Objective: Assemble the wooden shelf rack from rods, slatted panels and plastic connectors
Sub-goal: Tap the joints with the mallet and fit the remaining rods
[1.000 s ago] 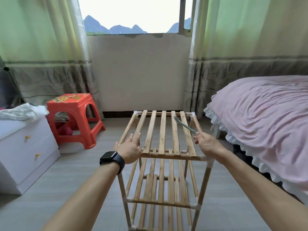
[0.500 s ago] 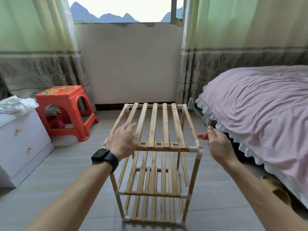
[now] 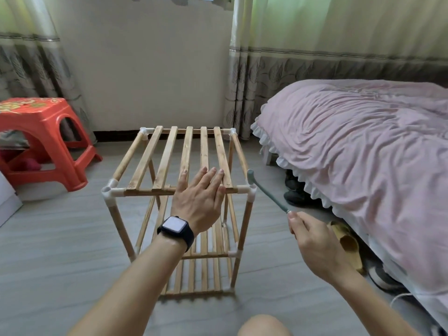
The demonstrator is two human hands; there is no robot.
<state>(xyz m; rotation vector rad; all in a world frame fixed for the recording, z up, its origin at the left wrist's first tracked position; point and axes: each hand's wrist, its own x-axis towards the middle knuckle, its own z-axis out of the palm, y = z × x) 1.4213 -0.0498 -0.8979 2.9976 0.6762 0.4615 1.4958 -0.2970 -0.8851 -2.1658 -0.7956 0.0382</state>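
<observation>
On the grey floor [image 3: 60,238] stands the three-tier wooden shelf rack [image 3: 206,246]. The left hand [image 3: 198,200], fingers straight, has shifted onto its top slats [image 3: 167,156]. The right hand [image 3: 315,243] grips a grey-green mallet [image 3: 269,194], now at the near-right white plastic connector [image 3: 246,189], probably for final seating.

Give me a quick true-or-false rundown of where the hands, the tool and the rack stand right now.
1. The left hand lies flat on the top slatted panel of the rack. True.
2. The right hand is empty. False: it grips the handle of a small grey-green hammer.
3. The hammer's head is by the near right corner connector. True.
4. The rack lies on its side on the bed. False: it stands upright on the floor, beside the bed.
5. A red plastic stool stands to the left of the rack. True.
</observation>
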